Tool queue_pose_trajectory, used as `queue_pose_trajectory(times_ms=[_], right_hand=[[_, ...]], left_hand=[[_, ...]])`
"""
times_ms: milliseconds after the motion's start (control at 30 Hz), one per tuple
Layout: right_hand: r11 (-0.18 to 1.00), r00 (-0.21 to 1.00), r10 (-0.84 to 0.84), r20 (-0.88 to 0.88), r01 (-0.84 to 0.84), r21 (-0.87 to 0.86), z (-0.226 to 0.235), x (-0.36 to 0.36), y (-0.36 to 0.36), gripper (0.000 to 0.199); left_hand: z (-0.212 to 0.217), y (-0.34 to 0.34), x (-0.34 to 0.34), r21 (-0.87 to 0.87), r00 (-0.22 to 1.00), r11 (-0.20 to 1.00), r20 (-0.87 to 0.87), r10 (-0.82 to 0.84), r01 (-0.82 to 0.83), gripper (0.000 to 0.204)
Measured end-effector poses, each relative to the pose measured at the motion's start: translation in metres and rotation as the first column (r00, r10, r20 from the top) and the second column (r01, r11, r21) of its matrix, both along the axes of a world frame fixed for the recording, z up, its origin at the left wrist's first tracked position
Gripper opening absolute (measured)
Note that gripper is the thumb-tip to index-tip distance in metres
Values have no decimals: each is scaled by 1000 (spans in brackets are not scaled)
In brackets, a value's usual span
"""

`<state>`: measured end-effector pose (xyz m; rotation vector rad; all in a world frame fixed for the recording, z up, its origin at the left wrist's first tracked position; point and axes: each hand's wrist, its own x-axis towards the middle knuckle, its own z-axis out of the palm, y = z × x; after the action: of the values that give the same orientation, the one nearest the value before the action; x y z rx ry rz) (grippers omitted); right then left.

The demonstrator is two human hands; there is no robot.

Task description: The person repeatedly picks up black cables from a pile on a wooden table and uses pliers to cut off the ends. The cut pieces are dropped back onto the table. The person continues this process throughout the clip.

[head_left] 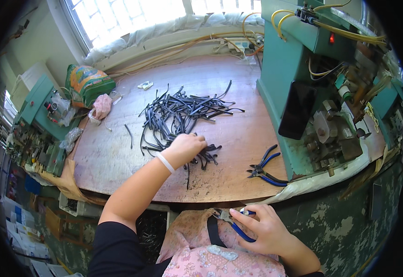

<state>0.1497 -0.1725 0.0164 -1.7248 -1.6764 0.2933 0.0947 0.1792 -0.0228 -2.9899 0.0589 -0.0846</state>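
Note:
A tangled pile of short black cable pieces (pixel 183 108) lies on the worktable (pixel 238 134). My left hand (pixel 187 147), a white band round its wrist, reaches into the near side of the pile. Its fingers are curled down among the black pieces, and their tips are hidden. Over my lap, below the table's front edge, my right hand (pixel 266 231) is closed round blue-handled cutting pliers (pixel 238 230), jaws pointing left. A second pair of blue-handled cutting pliers (pixel 261 171) rests with handles spread near the table's right front.
A green machine (pixel 275 60) with a black phone (pixel 297 110) on it stands at the right. Another green machine (pixel 44 108) is at the left, near a colourful bag (pixel 88 83) and a pink cloth (pixel 102 106). Below the table edge sits a bin of dark pieces (pixel 153 231).

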Motion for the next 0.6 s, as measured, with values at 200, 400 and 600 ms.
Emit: queue_pose_trajectory(times_ms=[200,400,600], right_hand=[[1000,1000,13,-1,-13,-12,-6,3,1,65],[1000,1000,-16,-15,16,5,-7,5,0,67],[996,996,-63,66,58,64,-6,2,10,65]], left_hand=[[-6,-5,13,1,992,994,70,-105,106,15],[25,-40,-18,-949,867,313,141,477,-18,26],[50,-85,-69,-757,951,-628,-31,307,178,34]])
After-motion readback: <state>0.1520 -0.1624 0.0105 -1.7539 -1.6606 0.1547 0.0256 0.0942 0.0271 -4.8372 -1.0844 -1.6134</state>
